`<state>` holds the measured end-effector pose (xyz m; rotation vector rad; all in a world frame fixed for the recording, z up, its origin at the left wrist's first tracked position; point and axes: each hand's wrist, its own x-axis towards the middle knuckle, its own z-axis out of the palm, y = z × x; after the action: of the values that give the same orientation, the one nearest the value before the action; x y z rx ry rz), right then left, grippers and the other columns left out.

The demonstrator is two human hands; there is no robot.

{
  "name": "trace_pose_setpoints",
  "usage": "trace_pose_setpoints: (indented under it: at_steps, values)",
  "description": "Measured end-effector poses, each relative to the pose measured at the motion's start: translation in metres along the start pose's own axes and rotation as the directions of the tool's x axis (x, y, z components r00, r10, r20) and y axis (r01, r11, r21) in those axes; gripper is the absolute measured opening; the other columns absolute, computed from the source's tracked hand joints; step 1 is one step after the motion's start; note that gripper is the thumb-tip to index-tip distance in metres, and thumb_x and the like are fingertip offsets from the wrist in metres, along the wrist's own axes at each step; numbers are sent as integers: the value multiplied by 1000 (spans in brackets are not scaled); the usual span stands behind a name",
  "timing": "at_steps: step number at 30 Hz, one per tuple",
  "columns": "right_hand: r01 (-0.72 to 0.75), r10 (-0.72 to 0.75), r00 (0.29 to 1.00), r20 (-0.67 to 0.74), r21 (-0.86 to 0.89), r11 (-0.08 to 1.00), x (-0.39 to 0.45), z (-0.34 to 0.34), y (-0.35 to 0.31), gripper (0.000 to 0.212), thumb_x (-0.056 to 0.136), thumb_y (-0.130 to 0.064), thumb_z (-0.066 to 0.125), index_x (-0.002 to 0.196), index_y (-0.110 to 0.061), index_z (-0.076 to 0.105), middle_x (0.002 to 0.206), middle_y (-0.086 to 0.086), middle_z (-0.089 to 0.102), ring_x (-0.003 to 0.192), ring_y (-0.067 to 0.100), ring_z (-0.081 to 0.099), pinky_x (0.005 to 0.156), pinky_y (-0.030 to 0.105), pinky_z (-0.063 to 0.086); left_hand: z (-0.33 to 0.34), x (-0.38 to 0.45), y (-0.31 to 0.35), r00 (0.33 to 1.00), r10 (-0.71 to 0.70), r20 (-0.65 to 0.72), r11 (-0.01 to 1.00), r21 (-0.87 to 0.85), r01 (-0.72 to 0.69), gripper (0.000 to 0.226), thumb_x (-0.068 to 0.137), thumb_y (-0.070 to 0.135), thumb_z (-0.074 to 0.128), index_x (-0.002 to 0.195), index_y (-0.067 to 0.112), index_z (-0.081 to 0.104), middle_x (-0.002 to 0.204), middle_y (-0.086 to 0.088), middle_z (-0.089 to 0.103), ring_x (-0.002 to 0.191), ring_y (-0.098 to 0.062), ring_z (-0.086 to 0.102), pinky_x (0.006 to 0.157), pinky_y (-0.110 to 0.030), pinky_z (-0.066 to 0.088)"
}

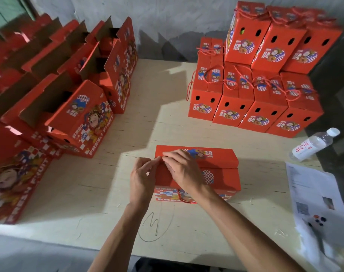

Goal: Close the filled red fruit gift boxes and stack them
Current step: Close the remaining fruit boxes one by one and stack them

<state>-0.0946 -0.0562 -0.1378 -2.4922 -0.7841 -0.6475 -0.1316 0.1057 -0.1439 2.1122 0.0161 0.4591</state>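
Working at the near-centre of the pale wooden table (112,185), on a red fruit gift box (216,163) with both top flaps folded down. Left hand (142,177) at the box's left edge, fingertips pinched on the flap corner; right hand (183,169) flat across the lid, fingers curled at the seam. Open boxes (75,114) crowding the left side, closed stack (255,79) far right. Water bottle (314,145) and printed sheet (316,205) along the right edge. Bare tabletop between.
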Motion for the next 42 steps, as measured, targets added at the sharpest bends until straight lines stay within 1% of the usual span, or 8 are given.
trace_pose_setpoints:
  at_steps: [5, 9, 14, 19, 23, 29, 35, 42]
  values:
    - [115, -115, 993, 8, -25, 993, 1, 1, 8, 20, 88, 6, 74, 107, 1, 77, 114, 12, 75, 92, 27, 69, 78, 40, 60, 0, 3, -10, 999, -4, 45, 999, -39, 6, 22, 95, 13, 72, 113, 24, 79, 92, 9, 61, 84, -6, 61, 71, -15, 46]
    - [168, -167, 982, 86, -1, 986, -3, -6, 17, 23, 92, 4, 68, 115, 0, 74, 122, 13, 72, 104, 27, 67, 86, 38, 58, -2, 6, -14, 998, 27, 58, 999, -34, -25, 21, 94, 17, 72, 112, 25, 80, 93, 13, 61, 83, -7, 62, 68, -31, 54]
    - [95, -95, 995, 35, 1, 995, -23, -29, 50, 19, 96, -12, 72, 113, -2, 74, 119, 8, 72, 108, 24, 66, 93, 37, 56, -2, 7, -10, 997, 29, 71, 996, -92, -23, 19, 96, 26, 69, 111, 27, 80, 95, 17, 60, 85, -12, 63, 65, -40, 57]
    - [84, -85, 995, 48, 22, 996, -21, -31, 51, 18, 92, -9, 76, 108, -1, 76, 113, 8, 75, 101, 24, 68, 85, 37, 59, -1, 4, -10, 998, 8, 69, 995, -103, -1, 20, 96, 22, 69, 114, 24, 79, 97, 8, 61, 85, -15, 62, 65, -45, 58]
    - [67, -80, 990, 112, 118, 991, -22, -46, 60, 24, 91, -8, 77, 114, -1, 76, 116, 6, 75, 107, 23, 68, 91, 36, 59, -1, 3, -13, 997, -10, 76, 994, -109, 18, 21, 96, 18, 69, 114, 23, 79, 98, 4, 62, 86, -18, 63, 67, -45, 58]
    - [4, -16, 997, 82, 134, 991, -42, -63, 77, 32, 86, -4, 81, 117, 0, 75, 122, 11, 73, 113, 25, 70, 95, 40, 59, 0, 4, -13, 996, 2, 85, 994, -106, 7, 21, 98, 15, 66, 113, 19, 79, 101, 2, 62, 90, -15, 63, 65, -43, 59]
    - [22, -39, 992, 119, 141, 990, -42, -63, 77, 40, 77, 1, 87, 116, 0, 75, 120, 13, 73, 112, 26, 72, 91, 41, 61, -1, 3, -15, 995, -17, 99, 991, -130, 30, 21, 99, 17, 65, 112, 24, 79, 105, 6, 61, 93, -17, 63, 65, -46, 60]
    - [-20, 5, 990, 138, 109, 994, -55, -85, 101, 38, 87, -9, 81, 124, -5, 72, 129, 7, 70, 121, 18, 67, 99, 39, 57, 1, 2, -15, 996, -28, 86, 989, -143, 40, 23, 98, 10, 66, 112, 23, 79, 105, 9, 62, 93, -16, 64, 65, -47, 60]
